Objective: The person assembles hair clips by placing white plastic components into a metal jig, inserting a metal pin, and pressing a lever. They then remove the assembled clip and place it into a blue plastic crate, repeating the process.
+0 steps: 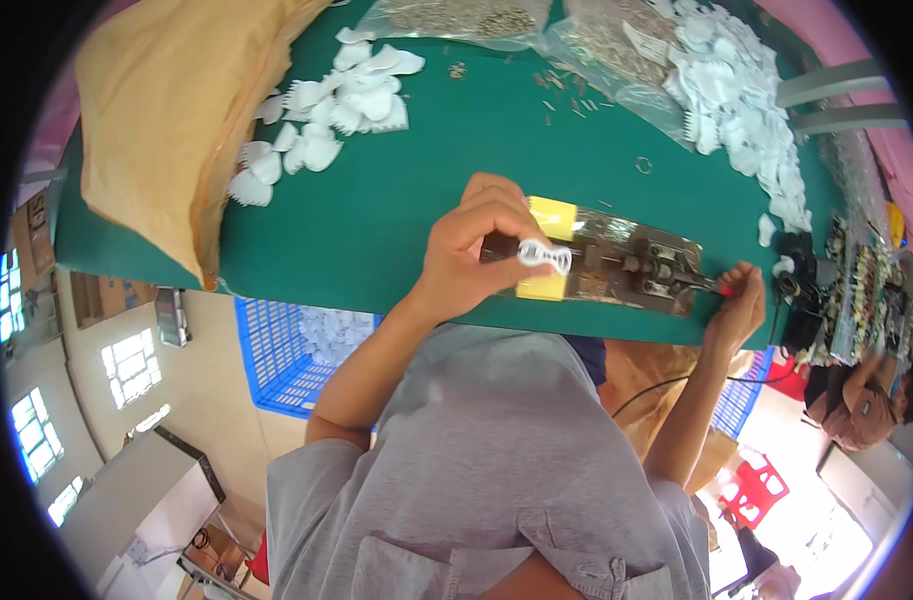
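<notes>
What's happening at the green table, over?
Left hand pinching small white piece at the metal fixture. Right hand on the fixture's red lever tip. White piles farther back, apart from both hands.

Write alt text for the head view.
A left hand holds a small white piece at a metal clamp fixture, while the right hand grips the fixture's red-ended lever. Heaps of white pieces lie beyond on the green table.
</notes>
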`<state>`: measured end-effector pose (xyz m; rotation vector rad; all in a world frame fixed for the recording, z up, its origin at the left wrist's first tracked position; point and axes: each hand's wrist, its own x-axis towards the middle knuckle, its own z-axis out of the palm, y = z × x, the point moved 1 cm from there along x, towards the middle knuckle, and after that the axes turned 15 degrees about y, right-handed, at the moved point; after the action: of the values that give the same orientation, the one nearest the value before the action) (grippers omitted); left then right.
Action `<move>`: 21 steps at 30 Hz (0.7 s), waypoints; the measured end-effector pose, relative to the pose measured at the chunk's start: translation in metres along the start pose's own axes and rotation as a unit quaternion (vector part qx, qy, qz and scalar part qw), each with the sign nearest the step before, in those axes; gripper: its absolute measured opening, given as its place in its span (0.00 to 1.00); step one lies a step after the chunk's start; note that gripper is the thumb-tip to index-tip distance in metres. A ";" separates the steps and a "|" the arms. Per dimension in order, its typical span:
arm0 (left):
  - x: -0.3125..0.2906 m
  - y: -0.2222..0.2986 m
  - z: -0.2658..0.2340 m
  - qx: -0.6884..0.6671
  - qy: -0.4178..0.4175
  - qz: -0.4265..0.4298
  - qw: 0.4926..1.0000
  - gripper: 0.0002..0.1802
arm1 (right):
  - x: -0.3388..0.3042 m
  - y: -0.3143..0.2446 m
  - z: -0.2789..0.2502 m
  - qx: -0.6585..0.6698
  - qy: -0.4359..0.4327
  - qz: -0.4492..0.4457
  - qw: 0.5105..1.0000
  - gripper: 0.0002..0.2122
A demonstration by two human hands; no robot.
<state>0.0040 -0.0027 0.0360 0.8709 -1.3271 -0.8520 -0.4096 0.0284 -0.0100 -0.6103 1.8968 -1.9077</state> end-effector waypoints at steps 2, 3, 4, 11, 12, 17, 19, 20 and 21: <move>-0.002 0.029 -0.028 -0.085 0.001 0.000 0.996 0.14 | -0.011 -0.001 0.004 -0.098 -0.040 -0.101 0.989 0.15; -0.011 0.043 -0.049 -0.087 -0.016 0.003 0.996 0.15 | -0.015 -0.004 0.006 -0.132 -0.054 -0.112 0.983 0.15; -0.018 0.057 -0.079 -0.056 -0.075 -0.029 0.995 0.16 | -0.016 -0.004 0.007 -0.140 -0.051 -0.110 0.983 0.15; -0.033 0.060 -0.157 0.319 0.176 -0.208 0.908 0.22 | -0.009 0.007 0.009 -0.143 -0.068 -0.127 0.979 0.15; -0.016 0.049 -0.152 0.346 0.159 -0.153 0.912 0.22 | -0.010 0.006 0.009 -0.148 -0.066 -0.129 0.978 0.15; 0.076 -0.001 -0.132 0.456 0.026 0.104 0.884 0.22 | -0.010 0.006 0.007 -0.167 -0.078 -0.153 0.971 0.14; 0.097 -0.029 -0.135 0.471 -0.066 0.150 0.867 0.23 | -0.014 0.000 0.005 -0.167 -0.072 -0.146 0.972 0.14; 0.103 -0.039 -0.142 0.460 -0.094 0.150 0.870 0.23 | -0.017 -0.003 0.006 -0.167 -0.072 -0.134 0.974 0.14; 0.104 -0.041 -0.144 0.485 -0.101 0.162 0.853 0.23 | -0.019 -0.003 0.007 -0.173 -0.068 -0.134 0.973 0.14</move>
<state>0.1528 -0.1084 0.0380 1.2804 -2.0645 0.0677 -0.3901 0.0329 -0.0079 -1.1247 2.1615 -1.6383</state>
